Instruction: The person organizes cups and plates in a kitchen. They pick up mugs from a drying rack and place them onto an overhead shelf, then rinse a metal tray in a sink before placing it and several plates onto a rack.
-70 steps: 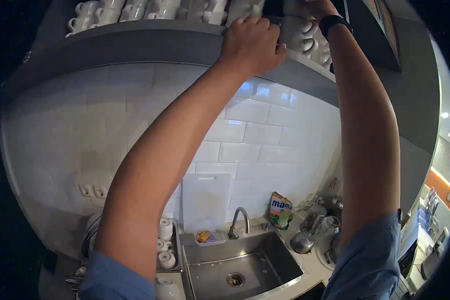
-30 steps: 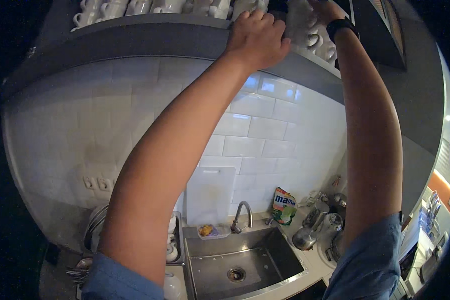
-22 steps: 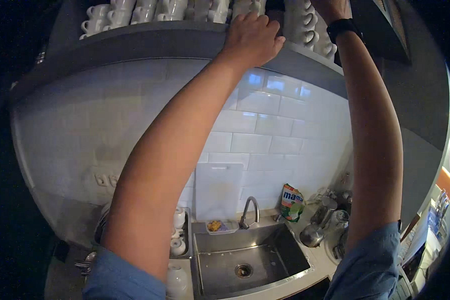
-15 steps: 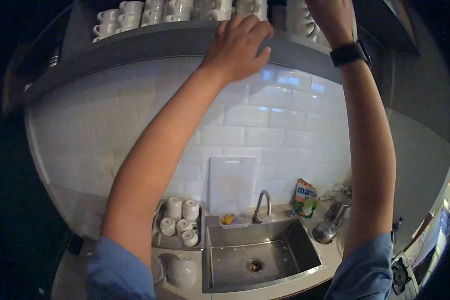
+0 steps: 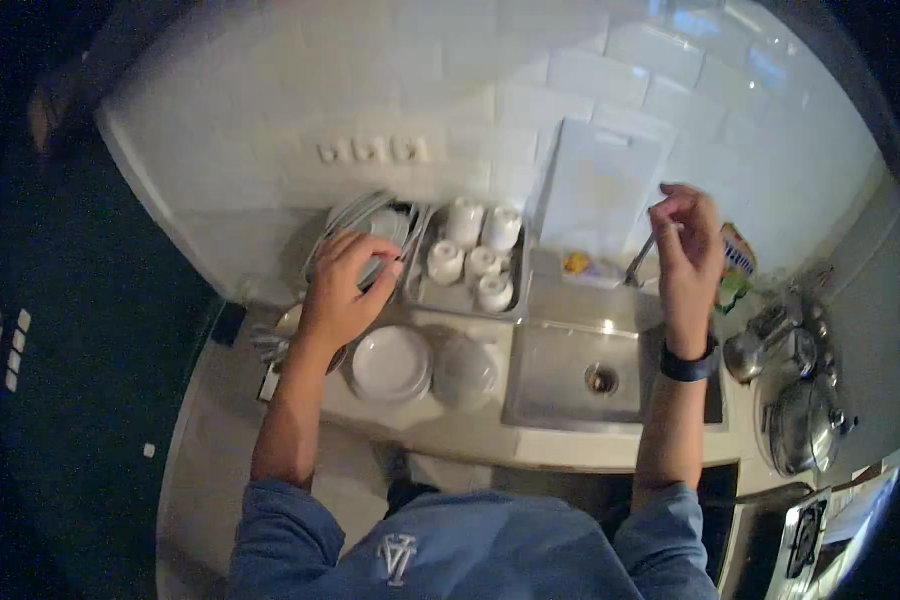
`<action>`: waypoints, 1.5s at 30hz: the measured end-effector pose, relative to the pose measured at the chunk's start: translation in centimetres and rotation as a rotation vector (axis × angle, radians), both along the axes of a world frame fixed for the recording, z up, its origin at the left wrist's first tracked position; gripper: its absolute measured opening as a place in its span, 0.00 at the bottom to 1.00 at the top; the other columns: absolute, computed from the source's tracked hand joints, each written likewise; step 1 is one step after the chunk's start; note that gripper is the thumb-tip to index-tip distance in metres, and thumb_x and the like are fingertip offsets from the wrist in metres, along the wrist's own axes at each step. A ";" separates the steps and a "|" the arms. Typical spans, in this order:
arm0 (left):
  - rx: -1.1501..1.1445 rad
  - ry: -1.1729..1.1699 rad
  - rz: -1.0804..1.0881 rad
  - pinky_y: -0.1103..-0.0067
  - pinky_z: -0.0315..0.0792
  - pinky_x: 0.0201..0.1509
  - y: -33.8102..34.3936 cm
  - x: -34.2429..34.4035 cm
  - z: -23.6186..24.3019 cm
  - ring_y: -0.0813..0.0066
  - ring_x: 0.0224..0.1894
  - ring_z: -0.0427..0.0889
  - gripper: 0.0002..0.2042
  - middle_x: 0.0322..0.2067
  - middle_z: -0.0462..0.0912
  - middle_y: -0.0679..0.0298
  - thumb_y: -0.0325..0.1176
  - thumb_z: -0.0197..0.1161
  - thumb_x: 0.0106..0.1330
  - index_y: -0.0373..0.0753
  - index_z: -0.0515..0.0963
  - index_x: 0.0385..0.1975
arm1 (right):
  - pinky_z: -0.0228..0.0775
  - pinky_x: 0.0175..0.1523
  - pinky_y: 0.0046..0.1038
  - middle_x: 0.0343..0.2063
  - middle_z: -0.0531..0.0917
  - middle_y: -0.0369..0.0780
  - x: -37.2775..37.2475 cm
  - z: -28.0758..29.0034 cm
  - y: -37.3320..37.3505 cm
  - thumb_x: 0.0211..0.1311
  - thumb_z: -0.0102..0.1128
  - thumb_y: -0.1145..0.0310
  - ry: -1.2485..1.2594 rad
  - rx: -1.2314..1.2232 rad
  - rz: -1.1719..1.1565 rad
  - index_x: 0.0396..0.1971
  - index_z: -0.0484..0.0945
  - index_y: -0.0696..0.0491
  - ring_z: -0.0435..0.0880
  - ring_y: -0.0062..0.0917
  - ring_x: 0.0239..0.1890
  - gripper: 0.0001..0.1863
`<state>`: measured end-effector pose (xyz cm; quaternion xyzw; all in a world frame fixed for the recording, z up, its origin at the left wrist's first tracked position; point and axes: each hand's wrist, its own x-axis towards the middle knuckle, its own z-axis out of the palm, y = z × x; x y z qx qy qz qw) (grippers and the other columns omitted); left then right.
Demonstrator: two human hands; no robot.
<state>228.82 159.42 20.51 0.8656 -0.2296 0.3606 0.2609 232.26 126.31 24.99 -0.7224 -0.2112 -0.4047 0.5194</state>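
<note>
My left hand (image 5: pixel 350 285), loosely curved with fingers apart and nothing visible held, hovers in front of a dish rack with plates (image 5: pixel 390 225), left of a metal tray (image 5: pixel 435 295) holding several upturned white cups (image 5: pixel 502 228). My right hand (image 5: pixel 688 262), wearing a dark watch, is loosely curled with no visible object in it, over the faucet (image 5: pixel 632 276) at the back of the steel sink (image 5: pixel 555 375). Below my left hand are stacked white plates (image 5: pixel 390 360) and a white rounded dish (image 5: pixel 465 372).
A white cutting board (image 5: pixel 600 180) leans on the tiled wall, beside a small container (image 5: pixel 595 268). A packet (image 5: pixel 735 260) and metal pots (image 5: pixel 800 425) stand at right. Cutlery (image 5: pixel 270 340) is at left. A stove (image 5: pixel 800 530) is at lower right.
Both hands have left the upper mug shelf and come down to over the counter. The view has tilted downward, so the shelf is out of sight and the counter fills the middle.
</note>
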 end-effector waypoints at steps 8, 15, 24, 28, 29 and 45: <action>-0.239 0.400 0.010 0.75 0.70 0.38 11.1 -2.9 -13.1 0.68 0.32 0.78 0.04 0.27 0.79 0.61 0.28 0.60 0.57 0.36 0.76 0.30 | 0.69 0.35 0.21 0.29 0.79 0.36 2.1 -17.3 9.7 0.56 0.58 0.72 0.482 0.118 0.042 0.30 0.74 0.57 0.77 0.20 0.30 0.05; -0.416 0.658 -0.009 0.77 0.72 0.38 19.3 -5.9 -18.8 0.71 0.33 0.79 0.05 0.29 0.80 0.59 0.28 0.59 0.59 0.34 0.76 0.31 | 0.69 0.36 0.22 0.27 0.80 0.37 1.0 -24.5 15.1 0.56 0.59 0.67 0.745 0.201 -0.097 0.30 0.75 0.58 0.78 0.21 0.30 0.09; -0.424 0.751 -0.281 0.80 0.71 0.34 19.8 -3.2 -18.1 0.73 0.29 0.78 0.03 0.27 0.79 0.61 0.26 0.59 0.59 0.34 0.76 0.30 | 0.69 0.35 0.22 0.26 0.79 0.37 2.0 -25.2 19.6 0.57 0.59 0.68 0.732 0.185 -0.162 0.32 0.75 0.56 0.77 0.19 0.28 0.07; -0.382 0.694 -0.380 0.80 0.69 0.32 19.5 -0.8 -17.3 0.72 0.29 0.78 0.03 0.26 0.78 0.61 0.26 0.59 0.59 0.34 0.75 0.30 | 0.71 0.36 0.25 0.29 0.80 0.39 3.8 -24.9 20.0 0.57 0.59 0.67 0.677 0.047 -0.195 0.34 0.75 0.56 0.80 0.24 0.30 0.09; -0.385 0.691 -0.389 0.80 0.69 0.32 19.6 -0.4 -17.5 0.72 0.29 0.78 0.03 0.26 0.78 0.61 0.26 0.59 0.59 0.34 0.75 0.30 | 0.71 0.36 0.26 0.30 0.80 0.40 4.7 -24.4 20.0 0.57 0.59 0.68 0.647 0.021 -0.156 0.34 0.75 0.56 0.80 0.25 0.31 0.09; -0.287 0.786 -0.287 0.75 0.73 0.36 20.0 0.8 -19.2 0.67 0.31 0.80 0.06 0.28 0.80 0.58 0.32 0.61 0.58 0.35 0.77 0.29 | 0.63 0.54 0.41 0.39 0.80 0.50 33.4 -23.3 23.3 0.44 0.63 0.42 0.677 -0.881 -0.488 0.48 0.69 0.55 0.77 0.43 0.46 0.37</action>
